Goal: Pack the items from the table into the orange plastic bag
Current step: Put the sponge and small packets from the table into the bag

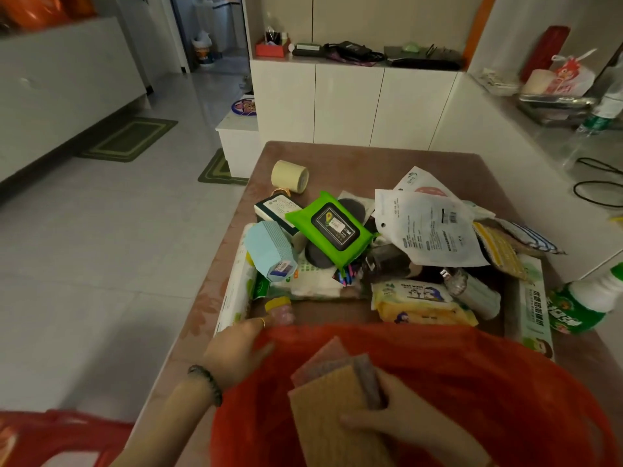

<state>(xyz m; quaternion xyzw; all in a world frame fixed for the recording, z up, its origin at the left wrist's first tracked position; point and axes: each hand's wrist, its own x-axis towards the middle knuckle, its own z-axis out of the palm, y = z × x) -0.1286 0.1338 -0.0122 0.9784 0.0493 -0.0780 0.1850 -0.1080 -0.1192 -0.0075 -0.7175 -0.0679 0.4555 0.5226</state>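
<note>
The orange plastic bag [472, 382] lies open at the table's near edge. My left hand [232, 352] grips its left rim. My right hand [411, 423] holds a stack of sponge pads [330, 399], tan on top with pink and grey behind, inside the bag's mouth. Beyond the bag a heap of items covers the table: a green wet-wipe pack [332, 227], a light blue box [269, 247], a yellow baby-wipes pack [418, 303], a white printed pouch [428, 227], and a roll of pale tape [290, 175].
The brown table [364, 163] ends at tiled floor on the left. A green and white bottle [586, 305] lies at the table's right edge. White cabinets stand behind. Another red bag [50, 436] sits at the lower left.
</note>
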